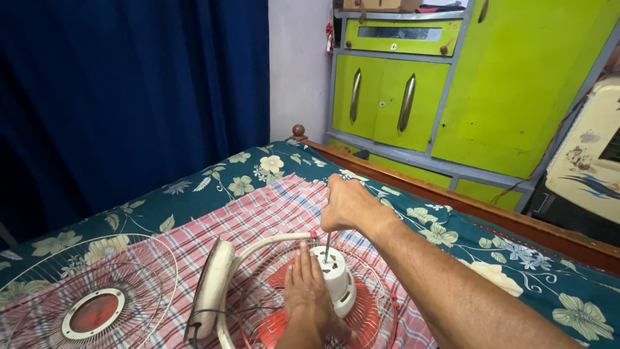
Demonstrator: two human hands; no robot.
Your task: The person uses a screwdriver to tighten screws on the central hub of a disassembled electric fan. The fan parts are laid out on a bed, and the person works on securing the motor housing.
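Resting flat, fingers together and stretched out, left hand on the white motor housing of a dismantled fan, at the bottom middle of the view. Fisted above it, right hand, fingers closed tight round the handle of a screwdriver, thin shaft pointing down into the housing top. Spread beneath everything, dark green floral bedsheet with a pink checked cloth over it. Behind the bed, lime green cupboard with grey frame and long metal handles; flat cardboard box on its top shelf, contents hidden. Under the housing, rear fan guard over red blades. Lying apart at lower left, front grille with a red round centre badge.
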